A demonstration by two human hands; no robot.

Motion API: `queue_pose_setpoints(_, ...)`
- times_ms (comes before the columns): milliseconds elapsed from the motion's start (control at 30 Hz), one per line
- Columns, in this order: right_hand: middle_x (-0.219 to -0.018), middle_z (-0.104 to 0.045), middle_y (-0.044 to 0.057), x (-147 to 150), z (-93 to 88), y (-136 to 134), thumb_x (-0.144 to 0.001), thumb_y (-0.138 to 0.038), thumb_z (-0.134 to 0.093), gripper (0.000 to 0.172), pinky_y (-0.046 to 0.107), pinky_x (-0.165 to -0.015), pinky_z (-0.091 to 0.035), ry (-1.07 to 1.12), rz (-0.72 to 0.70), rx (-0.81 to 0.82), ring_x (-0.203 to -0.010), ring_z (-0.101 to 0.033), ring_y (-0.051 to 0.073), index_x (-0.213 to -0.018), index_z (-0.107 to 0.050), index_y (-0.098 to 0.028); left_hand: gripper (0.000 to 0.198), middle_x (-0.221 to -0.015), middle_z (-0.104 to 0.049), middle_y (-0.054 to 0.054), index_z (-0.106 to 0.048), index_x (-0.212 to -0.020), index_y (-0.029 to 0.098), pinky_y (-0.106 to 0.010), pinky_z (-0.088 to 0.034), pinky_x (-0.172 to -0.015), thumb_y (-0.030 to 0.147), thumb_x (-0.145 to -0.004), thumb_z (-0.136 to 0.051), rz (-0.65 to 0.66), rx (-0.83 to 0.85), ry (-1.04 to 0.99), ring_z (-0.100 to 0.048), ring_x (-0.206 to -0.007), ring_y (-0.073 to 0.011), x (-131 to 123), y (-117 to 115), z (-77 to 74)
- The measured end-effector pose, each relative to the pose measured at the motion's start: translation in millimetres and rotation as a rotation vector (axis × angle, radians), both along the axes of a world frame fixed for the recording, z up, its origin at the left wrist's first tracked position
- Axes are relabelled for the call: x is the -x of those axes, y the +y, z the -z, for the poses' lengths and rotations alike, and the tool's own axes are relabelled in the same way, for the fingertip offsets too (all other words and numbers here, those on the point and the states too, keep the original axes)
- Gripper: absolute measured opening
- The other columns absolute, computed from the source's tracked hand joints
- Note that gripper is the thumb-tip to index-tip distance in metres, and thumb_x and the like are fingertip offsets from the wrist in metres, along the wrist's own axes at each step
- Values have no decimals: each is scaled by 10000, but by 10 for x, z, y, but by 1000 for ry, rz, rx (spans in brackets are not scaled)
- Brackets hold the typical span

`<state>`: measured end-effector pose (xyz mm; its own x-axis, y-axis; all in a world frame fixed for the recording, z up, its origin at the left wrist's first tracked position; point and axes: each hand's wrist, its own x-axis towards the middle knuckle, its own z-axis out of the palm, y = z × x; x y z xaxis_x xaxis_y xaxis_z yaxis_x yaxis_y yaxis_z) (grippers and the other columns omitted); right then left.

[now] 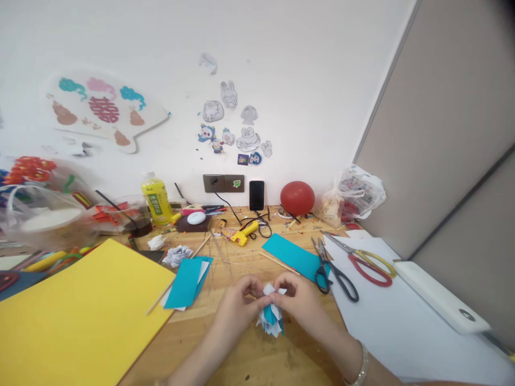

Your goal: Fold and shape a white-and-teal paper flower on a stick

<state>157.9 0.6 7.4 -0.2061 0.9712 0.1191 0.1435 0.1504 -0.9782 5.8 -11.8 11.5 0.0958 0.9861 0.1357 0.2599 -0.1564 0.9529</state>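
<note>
Between my two hands is a paper flower (272,320) of blue and white petals, hanging with its ruffled end downward. My left hand (245,300) pinches its upper part from the left. From the right, my right hand (295,295) grips the white paper at the top with thumb and forefinger. Both hands are close together above the wooden table (257,364). Left of them lie folded blue paper pieces (183,284) over white ones. A blue paper strip (295,257) lies beyond my right hand, partly under black-handled scissors (330,271).
A yellow sheet (80,316) covers the left side; white paper (382,316) lies right, bearing red-and-yellow-handled scissors (372,265) and a long white device (440,295). Further back are a yellow glue gun (244,234), a phone (256,195), a red balloon (297,198) and a drink bottle (156,199).
</note>
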Motion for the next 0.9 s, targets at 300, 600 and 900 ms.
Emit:
queue_pose_setpoints(300,-697,-583,-5,-22,-19,10,-716,-125,-611,70,252,-632,-423,-236,-24,-257,-694,-549,154,-683,-566,-167,134,-671,-581,-6,-576,-653,167,-230,-460,-583,241,-764,-592,101,-293,185,-558,-661,-144,35,13,12)
queue_pose_setpoints(600,-708,-611,-1,-79,-148,-13,-754,-146,-616,92,281,-680,-423,-374,-92,-440,-734,-555,165,-671,-595,-180,117,-705,-594,-7,-587,-722,182,-234,-459,-606,177,-809,-510,117,-415,264,-553,-652,-135,31,-10,36)
queue_pose_setpoints(900,-648,-595,-20,-97,-69,-19,-650,-164,-657,71,234,-552,-430,-35,-136,65,-602,-566,136,-680,-593,-156,33,-760,-642,4,-594,-732,183,-252,-452,-695,161,-730,-570,221,-100,196,-594,-750,-156,72,-48,-209)
